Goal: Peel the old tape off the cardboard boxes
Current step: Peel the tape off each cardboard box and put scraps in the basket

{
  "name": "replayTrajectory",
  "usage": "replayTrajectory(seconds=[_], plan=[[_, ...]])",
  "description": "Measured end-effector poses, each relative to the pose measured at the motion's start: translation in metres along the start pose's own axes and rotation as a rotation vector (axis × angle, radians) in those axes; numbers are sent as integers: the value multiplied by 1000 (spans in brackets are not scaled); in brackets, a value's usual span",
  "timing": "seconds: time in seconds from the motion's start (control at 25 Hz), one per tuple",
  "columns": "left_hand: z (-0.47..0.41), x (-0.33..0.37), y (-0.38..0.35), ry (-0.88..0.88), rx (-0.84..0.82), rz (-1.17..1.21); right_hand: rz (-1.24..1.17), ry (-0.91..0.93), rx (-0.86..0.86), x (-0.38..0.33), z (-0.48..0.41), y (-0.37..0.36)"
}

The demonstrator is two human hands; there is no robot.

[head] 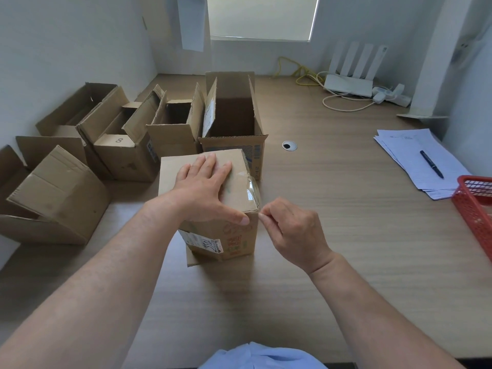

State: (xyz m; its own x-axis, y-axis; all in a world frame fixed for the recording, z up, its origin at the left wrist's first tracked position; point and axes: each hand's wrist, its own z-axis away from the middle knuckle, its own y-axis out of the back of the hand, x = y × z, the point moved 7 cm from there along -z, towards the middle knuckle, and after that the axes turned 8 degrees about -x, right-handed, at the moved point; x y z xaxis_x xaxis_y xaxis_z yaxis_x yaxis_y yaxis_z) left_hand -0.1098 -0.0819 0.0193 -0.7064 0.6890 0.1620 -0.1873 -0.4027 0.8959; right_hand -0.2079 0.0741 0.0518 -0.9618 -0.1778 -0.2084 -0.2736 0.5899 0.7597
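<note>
Fingers of right hand pinch crinkled clear tape at box edge.

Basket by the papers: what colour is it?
Red, a plastic basket with mesh sides; the head view shows it best.

A handwritten 8 stands on the near flap of an open box toward the left edge of the tabletop. The closed box at the middle carries a white shipping label on its near face, its scrawl and small print too fine to read. Beside that are red printed characters, perhaps Chinese, not legible. The tall open box behind shows a blue barcode-like block on its front and an unreadable flap label. The heading on the sheets by the right edge cannot be made out.
</note>
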Motion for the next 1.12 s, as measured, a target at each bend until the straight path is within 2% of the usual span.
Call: replayTrajectory(seconds=[0.08,0.16,0.24,0.32,0.36,0.4,0.48,0.56,0.72,0.84,1.0,1.12], plan=[[1,0,-2,-5,1,-9,-20,-27,13,8,-2,4],[2,1,-3,-10,7,-22,-65,-129,3,14,-3,3],[3,2,-5,-17,12,-32,-302,-331,-25,25,-1,-5],[5,2,-6,-22,13,-35,-671,-547,-47,36,3,-13],[6,3,-7,-23,14,-36,-771,-589,-61,38,3,-15],[7,3,-7,-22,16,-38,-776,-581,-90,38,1,-14],[9,4,-8,-20,23,-50,-586,-467,-176,32,-4,-11],[12,6,-8,-18,38,-52,-467,-386,-185,28,-7,-12],[19,6,-9,-15,66,-3,-513,-383,-198,32,-13,-15],[20,7,-10,-23,61,-12,-630,-441,-178,38,-18,-15],[19,6,-11,-29,36,-13,-768,-611,-42,55,-23,-10],[19,6,-12,-31,36,-20,-856,-741,-14,66,-29,-12]])
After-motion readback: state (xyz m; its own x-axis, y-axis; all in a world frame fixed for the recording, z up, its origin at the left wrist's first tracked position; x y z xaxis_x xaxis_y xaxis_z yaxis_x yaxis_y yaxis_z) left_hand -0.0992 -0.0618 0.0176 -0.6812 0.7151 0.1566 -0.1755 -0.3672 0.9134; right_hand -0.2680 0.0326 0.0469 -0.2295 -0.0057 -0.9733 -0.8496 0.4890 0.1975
